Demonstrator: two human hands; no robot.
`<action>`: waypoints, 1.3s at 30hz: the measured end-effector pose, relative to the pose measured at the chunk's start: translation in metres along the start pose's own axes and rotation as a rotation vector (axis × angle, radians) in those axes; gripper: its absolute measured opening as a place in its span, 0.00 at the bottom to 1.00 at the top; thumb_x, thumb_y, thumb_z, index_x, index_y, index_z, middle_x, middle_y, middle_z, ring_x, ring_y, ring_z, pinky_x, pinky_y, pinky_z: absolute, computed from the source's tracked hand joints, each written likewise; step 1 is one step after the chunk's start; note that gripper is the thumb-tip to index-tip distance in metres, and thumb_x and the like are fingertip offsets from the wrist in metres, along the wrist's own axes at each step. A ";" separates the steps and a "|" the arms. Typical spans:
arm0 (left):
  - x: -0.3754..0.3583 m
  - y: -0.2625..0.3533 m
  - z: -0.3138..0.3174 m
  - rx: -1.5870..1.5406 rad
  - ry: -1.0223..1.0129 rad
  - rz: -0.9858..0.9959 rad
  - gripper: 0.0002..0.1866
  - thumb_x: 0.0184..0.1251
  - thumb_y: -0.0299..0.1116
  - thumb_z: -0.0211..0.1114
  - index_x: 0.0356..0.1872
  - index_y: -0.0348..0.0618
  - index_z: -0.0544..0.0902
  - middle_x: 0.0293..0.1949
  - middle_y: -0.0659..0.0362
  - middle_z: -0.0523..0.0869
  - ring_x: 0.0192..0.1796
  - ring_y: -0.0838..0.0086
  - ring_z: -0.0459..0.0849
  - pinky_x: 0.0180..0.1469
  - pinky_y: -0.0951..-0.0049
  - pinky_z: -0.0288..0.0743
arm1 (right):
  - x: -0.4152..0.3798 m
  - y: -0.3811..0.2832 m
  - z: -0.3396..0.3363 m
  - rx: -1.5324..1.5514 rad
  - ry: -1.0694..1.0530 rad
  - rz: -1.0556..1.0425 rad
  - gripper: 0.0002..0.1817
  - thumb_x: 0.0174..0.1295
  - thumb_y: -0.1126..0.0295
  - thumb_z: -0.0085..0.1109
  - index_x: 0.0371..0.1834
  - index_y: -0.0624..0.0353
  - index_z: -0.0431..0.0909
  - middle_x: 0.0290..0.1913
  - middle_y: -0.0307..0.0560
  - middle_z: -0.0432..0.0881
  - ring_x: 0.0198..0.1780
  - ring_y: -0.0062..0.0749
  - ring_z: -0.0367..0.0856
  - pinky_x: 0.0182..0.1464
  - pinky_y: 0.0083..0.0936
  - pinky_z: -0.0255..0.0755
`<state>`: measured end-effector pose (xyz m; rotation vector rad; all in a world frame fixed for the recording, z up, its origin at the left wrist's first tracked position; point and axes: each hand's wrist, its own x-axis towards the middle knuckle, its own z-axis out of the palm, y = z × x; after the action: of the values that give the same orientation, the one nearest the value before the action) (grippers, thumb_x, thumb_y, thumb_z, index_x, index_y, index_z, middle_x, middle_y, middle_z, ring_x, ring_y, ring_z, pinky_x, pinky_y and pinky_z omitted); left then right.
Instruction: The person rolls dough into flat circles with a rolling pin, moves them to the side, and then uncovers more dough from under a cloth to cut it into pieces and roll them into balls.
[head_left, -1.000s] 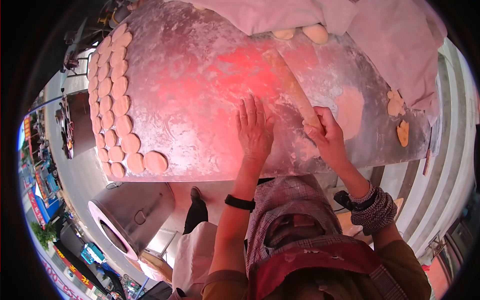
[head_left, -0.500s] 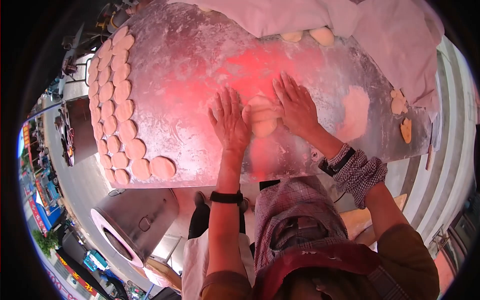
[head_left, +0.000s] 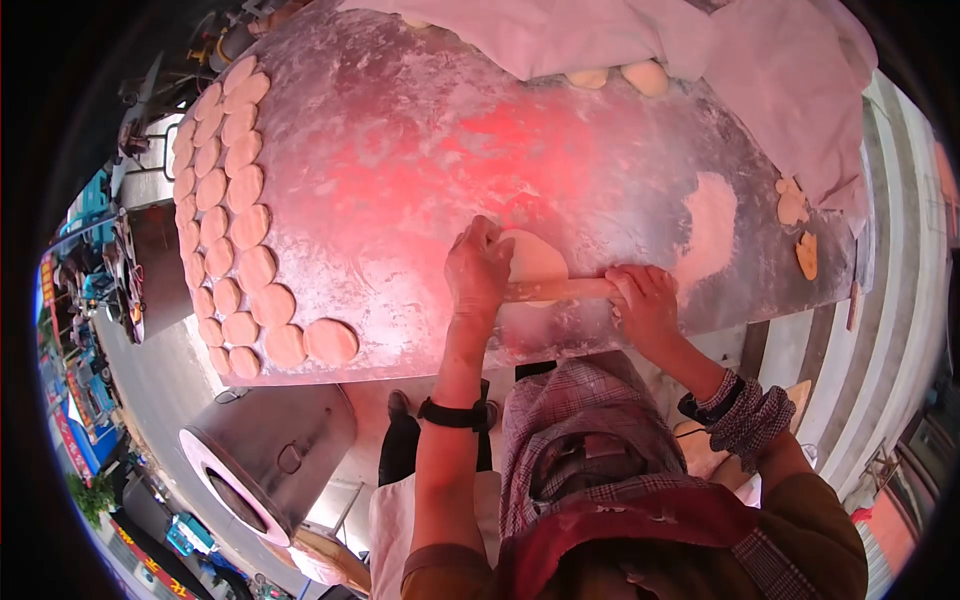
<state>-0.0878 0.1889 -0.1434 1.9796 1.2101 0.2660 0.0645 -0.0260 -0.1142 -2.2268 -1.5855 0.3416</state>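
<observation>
A flattened round of dough (head_left: 540, 257) lies on the floured metal tabletop in front of me. Across its near part rests a wooden rolling pin (head_left: 560, 290). My right hand (head_left: 645, 298) is closed around the pin's right end, fingers curled over it. At the dough's left edge, my left hand (head_left: 477, 268) has its fingers bent in, with the thumb side against the dough; they appear to pinch its rim. The pin's left end reaches the heel of that hand, below the fingers.
Rows of flat dough rounds (head_left: 243, 187) line the table's left side. Loose flour (head_left: 710, 230) lies to the right, near dough scraps (head_left: 806, 255). A pale cloth (head_left: 780, 110) partly covers dough pieces (head_left: 645, 78) at the back. A metal drum (head_left: 285, 440) stands below the left edge.
Both hands have come back toward me with the rolling pin. From flat with fingers spread, the right has closed on the pin's end and the left has curled at the dough's edge.
</observation>
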 end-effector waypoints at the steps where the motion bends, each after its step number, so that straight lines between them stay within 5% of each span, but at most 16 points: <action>1: -0.008 -0.005 -0.015 -0.224 0.080 -0.210 0.13 0.54 0.30 0.73 0.35 0.40 0.77 0.29 0.54 0.86 0.32 0.65 0.86 0.39 0.67 0.80 | -0.006 -0.001 -0.004 0.003 0.025 0.086 0.24 0.50 0.75 0.64 0.54 0.53 0.77 0.53 0.42 0.79 0.53 0.42 0.75 0.56 0.40 0.64; 5: -0.072 -0.042 -0.013 -0.250 0.142 -0.312 0.17 0.54 0.35 0.77 0.35 0.38 0.78 0.26 0.54 0.86 0.28 0.71 0.85 0.35 0.70 0.79 | 0.003 -0.019 0.008 0.158 0.079 0.153 0.24 0.50 0.74 0.65 0.54 0.53 0.78 0.51 0.41 0.80 0.50 0.41 0.76 0.50 0.40 0.68; 6: -0.080 -0.021 -0.029 -0.257 0.099 -0.478 0.20 0.62 0.40 0.72 0.47 0.36 0.79 0.40 0.47 0.87 0.43 0.64 0.86 0.48 0.66 0.79 | 0.009 -0.024 0.009 0.164 0.083 0.151 0.24 0.50 0.74 0.65 0.54 0.53 0.78 0.51 0.41 0.80 0.50 0.41 0.76 0.50 0.40 0.68; 7: -0.076 -0.025 -0.031 -0.253 0.103 -0.474 0.20 0.62 0.40 0.72 0.47 0.36 0.79 0.40 0.47 0.87 0.43 0.64 0.86 0.48 0.66 0.79 | 0.016 -0.029 0.010 0.140 0.033 0.093 0.25 0.50 0.74 0.65 0.55 0.53 0.78 0.52 0.42 0.80 0.51 0.40 0.77 0.51 0.40 0.69; 9: -0.069 -0.035 -0.034 0.179 0.558 -0.002 0.26 0.74 0.44 0.59 0.65 0.37 0.72 0.62 0.42 0.77 0.65 0.57 0.75 0.66 0.57 0.66 | 0.030 -0.036 0.019 0.114 -0.023 0.035 0.25 0.50 0.73 0.65 0.56 0.53 0.77 0.53 0.42 0.79 0.53 0.39 0.77 0.52 0.40 0.70; 10: -0.057 -0.032 -0.038 0.279 0.347 0.055 0.32 0.79 0.52 0.45 0.76 0.43 0.60 0.77 0.47 0.56 0.79 0.52 0.50 0.76 0.48 0.44 | 0.046 -0.035 0.030 0.061 -0.008 -0.062 0.25 0.53 0.70 0.64 0.58 0.53 0.77 0.58 0.44 0.77 0.58 0.40 0.76 0.57 0.40 0.68; 12: -0.016 -0.043 -0.021 0.627 0.085 0.166 0.35 0.78 0.59 0.40 0.77 0.48 0.59 0.80 0.51 0.52 0.81 0.54 0.45 0.77 0.45 0.41 | 0.087 -0.031 0.049 -0.078 0.007 -0.183 0.27 0.58 0.64 0.62 0.64 0.54 0.74 0.68 0.47 0.71 0.69 0.40 0.69 0.67 0.40 0.62; 17: 0.067 -0.046 -0.023 0.500 0.223 0.137 0.37 0.77 0.61 0.39 0.78 0.50 0.56 0.80 0.52 0.50 0.82 0.56 0.44 0.77 0.44 0.40 | 0.150 -0.037 0.061 -0.175 0.062 -0.083 0.36 0.62 0.55 0.59 0.73 0.57 0.64 0.76 0.51 0.61 0.77 0.41 0.59 0.75 0.42 0.51; 22: -0.105 -0.076 -0.019 0.452 0.040 0.221 0.37 0.76 0.61 0.42 0.78 0.48 0.58 0.78 0.54 0.58 0.79 0.55 0.54 0.77 0.48 0.42 | 0.014 -0.065 0.037 -0.053 -0.152 -0.188 0.38 0.59 0.60 0.64 0.73 0.61 0.63 0.74 0.52 0.64 0.73 0.42 0.64 0.73 0.43 0.57; 25: -0.089 -0.063 -0.051 0.563 -0.176 0.126 0.33 0.78 0.55 0.44 0.75 0.47 0.63 0.76 0.55 0.64 0.77 0.56 0.61 0.76 0.50 0.48 | 0.028 -0.063 0.040 -0.003 -0.102 -0.213 0.38 0.57 0.59 0.64 0.71 0.63 0.65 0.73 0.52 0.66 0.72 0.42 0.66 0.71 0.42 0.60; 26: -0.067 -0.058 -0.049 0.431 0.004 0.171 0.33 0.78 0.53 0.43 0.76 0.44 0.61 0.76 0.52 0.63 0.77 0.54 0.59 0.76 0.51 0.49 | 0.049 -0.070 0.036 0.000 -0.075 -0.147 0.37 0.57 0.59 0.63 0.70 0.63 0.67 0.72 0.51 0.67 0.71 0.42 0.67 0.71 0.41 0.59; 29: -0.067 -0.050 -0.030 0.443 0.070 0.237 0.35 0.74 0.50 0.51 0.75 0.40 0.60 0.76 0.50 0.63 0.78 0.55 0.58 0.76 0.50 0.50 | 0.035 -0.077 0.052 -0.079 -0.073 -0.109 0.36 0.59 0.59 0.63 0.70 0.63 0.66 0.73 0.50 0.67 0.71 0.41 0.67 0.72 0.41 0.59; 34: -0.144 -0.054 -0.025 0.397 -0.003 0.208 0.38 0.76 0.53 0.47 0.76 0.36 0.56 0.77 0.46 0.57 0.79 0.47 0.51 0.76 0.47 0.46 | -0.042 -0.089 0.048 -0.078 -0.154 -0.211 0.35 0.59 0.62 0.61 0.71 0.61 0.66 0.73 0.50 0.66 0.72 0.40 0.66 0.73 0.41 0.56; 36: -0.124 -0.040 -0.023 0.541 0.002 0.033 0.37 0.75 0.53 0.49 0.77 0.38 0.56 0.78 0.47 0.55 0.79 0.48 0.49 0.76 0.44 0.45 | -0.021 -0.083 0.054 -0.065 -0.045 -0.208 0.29 0.58 0.67 0.60 0.66 0.59 0.72 0.66 0.48 0.74 0.66 0.40 0.72 0.69 0.40 0.59; 39: -0.070 -0.012 -0.020 0.318 -0.062 0.374 0.36 0.71 0.53 0.55 0.76 0.49 0.62 0.78 0.54 0.57 0.79 0.54 0.52 0.76 0.44 0.48 | -0.002 -0.070 0.049 -0.019 -0.044 -0.119 0.20 0.56 0.71 0.59 0.54 0.58 0.77 0.52 0.45 0.79 0.53 0.41 0.76 0.59 0.40 0.63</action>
<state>-0.1429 0.1445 -0.1238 2.4716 0.8762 0.2050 -0.0154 0.0003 -0.1270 -2.1405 -1.7424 0.3449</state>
